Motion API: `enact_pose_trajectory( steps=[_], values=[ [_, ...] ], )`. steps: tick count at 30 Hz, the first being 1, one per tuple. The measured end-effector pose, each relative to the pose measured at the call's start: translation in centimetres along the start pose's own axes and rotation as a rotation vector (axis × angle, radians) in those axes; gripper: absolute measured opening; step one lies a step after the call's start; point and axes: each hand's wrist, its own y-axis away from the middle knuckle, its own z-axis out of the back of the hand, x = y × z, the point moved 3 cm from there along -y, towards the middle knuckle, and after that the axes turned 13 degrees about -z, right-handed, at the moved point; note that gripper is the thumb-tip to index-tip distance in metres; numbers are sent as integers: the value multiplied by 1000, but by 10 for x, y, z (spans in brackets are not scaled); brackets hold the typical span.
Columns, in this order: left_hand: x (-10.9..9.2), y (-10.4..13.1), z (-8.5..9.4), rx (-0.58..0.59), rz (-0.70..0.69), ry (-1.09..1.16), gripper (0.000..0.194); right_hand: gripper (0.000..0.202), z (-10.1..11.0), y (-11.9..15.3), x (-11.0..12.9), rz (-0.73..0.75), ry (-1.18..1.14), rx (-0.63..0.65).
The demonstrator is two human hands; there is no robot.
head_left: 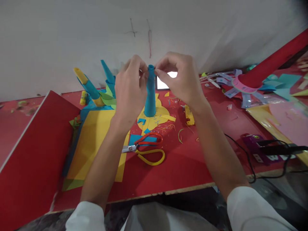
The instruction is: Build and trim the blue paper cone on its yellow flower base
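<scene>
Here we are at one red counter (178, 170), wide across our view, and one large red panel (36, 160) stands tilted at its left! One big yellow sheet (93, 138) lies beside that panel, and our left forearm (108, 160) cuts right across it, hiding a good part. Over on the far right, one long red tube (276, 59) leans, one pink band (245, 87) around its lower end.

Now our two hands: left grip (131, 86) and right grip (181, 75), either side of one blue tube (150, 96), both pinching its narrow top rim between thumb and fingers! That tube stands upright mid-counter, its wider foot on one yellow scalloped piece (160, 110).

Two rolled pieces, one yellow-tipped (91, 91) and one plain blue (107, 72), rise beyond the yellow sheet. One pair of scissors (136, 149) lies on our side of the blue tube, over one blue strip (132, 140), blade tips behind our left forearm. One lit screen (162, 84) is partly blocked by the right grip. One glue stick (83, 98) sits near the rolled pieces, and small scraps (141, 121), too many for us to count, litter the middle!
</scene>
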Motion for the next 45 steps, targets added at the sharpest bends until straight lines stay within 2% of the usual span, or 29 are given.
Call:
enact_pose_trajectory(
  steps=[9,16,29,45],
  values=[
    [3,0,-1,-25,-28,13,11,16,1,1,1,-9,-2,-10],
    [0,0,0,-33,-52,-63,19,19,0,0,-2,-27,2,9],
    [-2,-1,0,-17,-21,-74,21,19,0,1,0,2,-23,1],
    [-2,0,0,-7,26,-15,12,18,-1,1,-2,22,-41,-3]
  ],
)
